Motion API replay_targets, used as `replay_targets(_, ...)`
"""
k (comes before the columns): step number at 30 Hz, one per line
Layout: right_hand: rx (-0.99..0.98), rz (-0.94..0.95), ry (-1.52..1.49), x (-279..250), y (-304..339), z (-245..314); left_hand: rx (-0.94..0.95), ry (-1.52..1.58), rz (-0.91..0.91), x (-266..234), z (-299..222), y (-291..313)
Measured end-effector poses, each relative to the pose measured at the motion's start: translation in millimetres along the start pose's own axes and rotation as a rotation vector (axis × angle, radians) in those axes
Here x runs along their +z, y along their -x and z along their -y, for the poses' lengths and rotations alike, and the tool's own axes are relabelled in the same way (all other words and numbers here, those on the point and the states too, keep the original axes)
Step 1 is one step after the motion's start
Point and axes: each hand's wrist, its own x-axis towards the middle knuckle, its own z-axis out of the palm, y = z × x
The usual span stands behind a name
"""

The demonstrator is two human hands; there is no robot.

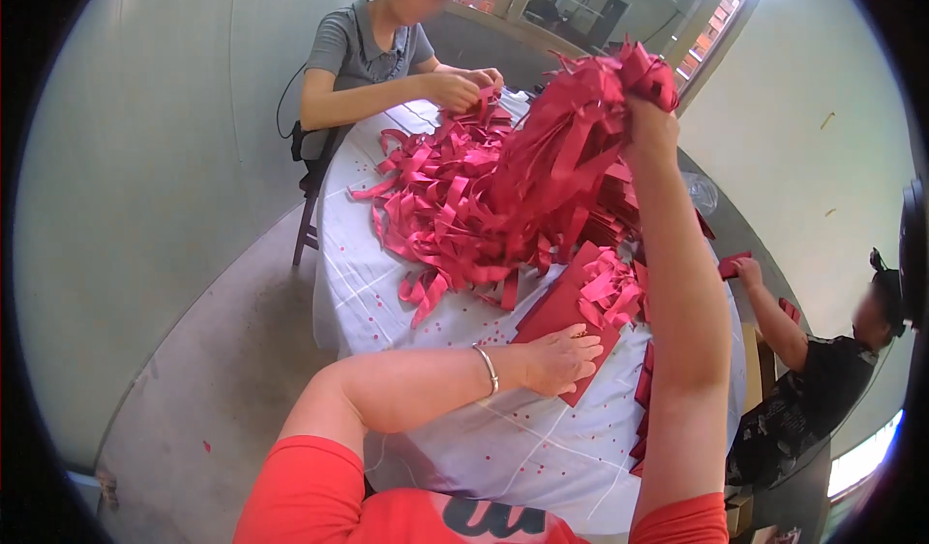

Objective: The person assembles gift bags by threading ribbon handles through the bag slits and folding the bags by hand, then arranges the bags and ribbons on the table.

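My right hand (pixel 653 123) is raised over the far side of the table, its fingers closed round a thick bunch of red ribbons (pixel 571 123). The strips hang down from it toward the big ribbon heap (pixel 445 200), and I cannot tell where bunch and heap part. Near the table's front, my left hand (pixel 566 360) lies flat with fingers stretched out on a flat dark-red card or bag (pixel 552 317). Curled pink-red ribbon loops (pixel 612 287) rest on that piece, just beyond my left fingers. My left wrist wears a metal bracelet (pixel 487 368).
A white cloth (pixel 358 297) covers the round table, scattered with small red bits. More dark-red folded pieces (pixel 644 389) lie beside my right forearm. A person (pixel 363 50) across the table handles ribbons; another person (pixel 823 379) at right holds a red piece.
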Motion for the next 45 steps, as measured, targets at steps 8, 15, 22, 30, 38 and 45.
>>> replay_targets(8,-0.123,0.015,-0.118,-3,-51,68,0.008,-0.017,-0.008,-5,-4,3)
replay_targets(15,-0.255,0.007,-0.062,-114,-107,187,0.081,-0.004,-0.012,-7,-7,-11)
replay_targets(22,-0.357,-0.209,0.163,-200,-39,261,-0.038,0.037,0.021,-19,3,10)
replay_targets(30,-0.542,-0.42,0.54,-346,72,314,0.016,0.018,-0.009,-26,-13,-3)
replay_targets(38,-0.489,-0.751,0.763,-447,197,234,0.024,-0.098,-0.038,-19,-25,-10)
replay_targets(45,-0.266,-0.936,1.213,-544,325,116,0.125,-0.194,0.054,-23,-44,-27)
